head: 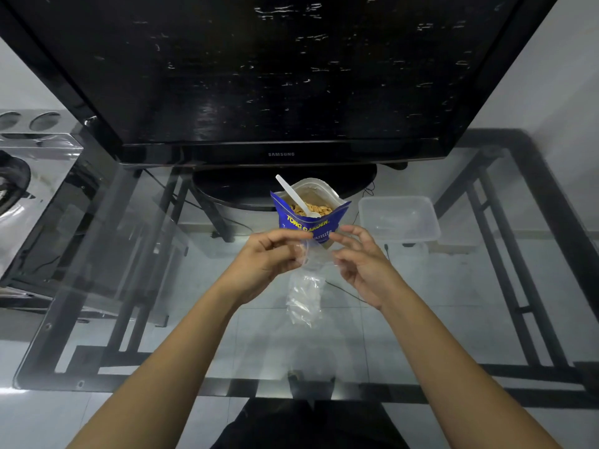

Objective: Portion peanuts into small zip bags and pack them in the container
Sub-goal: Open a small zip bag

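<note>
**A:** Where is the zip bag (319,254) at this moment?

**B:** It is in the air above the bench (162,286), between both hands, just in front of the pack (311,222). The left hand (269,254) pinches one side of its mouth and the right hand (363,260) pinches the other side. The fingers (285,235) are curled on the thin plastic, not released.

**A:** Why two hands for so small a thing?

**B:** I think they pull the two lips apart to open the zip. The bag looks empty.

**A:** And the peanuts (314,208)?

**B:** They are in the pack, which stands open and upright. The spoon (296,197) is left inside, handle up, probably so that it is ready for scooping.

**A:** Is the container (402,222) far away?

**B:** No, it stands just right of the pack, without a lid, and I see nothing in it. This seems practical for dropping filled bags.

**A:** What lies below the hands?

**B:** Crinkled clear plastic (304,299), perhaps spare bags; I cannot tell surely.
</note>
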Motion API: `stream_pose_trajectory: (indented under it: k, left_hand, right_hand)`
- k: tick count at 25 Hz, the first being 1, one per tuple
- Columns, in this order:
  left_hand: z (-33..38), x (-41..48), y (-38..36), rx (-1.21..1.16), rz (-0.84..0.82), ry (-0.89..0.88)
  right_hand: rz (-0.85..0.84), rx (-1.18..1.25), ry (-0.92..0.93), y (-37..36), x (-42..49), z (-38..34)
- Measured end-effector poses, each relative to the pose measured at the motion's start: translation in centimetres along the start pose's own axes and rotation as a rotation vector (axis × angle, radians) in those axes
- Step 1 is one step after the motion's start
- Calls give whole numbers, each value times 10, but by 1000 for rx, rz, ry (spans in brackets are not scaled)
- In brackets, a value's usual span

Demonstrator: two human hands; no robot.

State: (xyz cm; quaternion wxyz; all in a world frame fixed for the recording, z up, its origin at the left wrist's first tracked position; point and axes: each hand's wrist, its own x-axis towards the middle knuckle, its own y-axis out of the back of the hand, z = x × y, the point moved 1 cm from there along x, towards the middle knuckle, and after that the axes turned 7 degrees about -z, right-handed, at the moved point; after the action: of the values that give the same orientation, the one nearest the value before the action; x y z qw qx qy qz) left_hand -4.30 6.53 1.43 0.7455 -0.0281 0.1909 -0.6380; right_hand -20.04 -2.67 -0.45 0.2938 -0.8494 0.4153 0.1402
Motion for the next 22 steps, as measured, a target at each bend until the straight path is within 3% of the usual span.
stream_pose_trajectory:
  k: [6, 8, 11, 14, 18, 20, 22]
  left_hand:
    - [-4, 0, 2, 40, 137, 64]
    - [-6, 0, 5, 174, 181, 87]
    - [-7, 1, 7, 229, 195, 93]
    - [-5, 1, 5, 298, 208, 51]
    - [-2, 6, 7, 595, 308, -5]
    - [1, 9, 5, 640, 330, 13]
    - [6, 12, 4, 632, 359, 34]
  right_hand:
    - [-122, 149, 129, 7, -6, -4]
    - [-155, -65, 150, 11, -8, -3]
    - [43, -464, 206, 13, -6, 0]
    - [78, -438, 233, 14, -4, -3]
    - [40, -349, 154, 16, -3, -7]
    - [73, -423, 175, 15, 0, -8]
    - [165, -646, 289, 14, -1, -13]
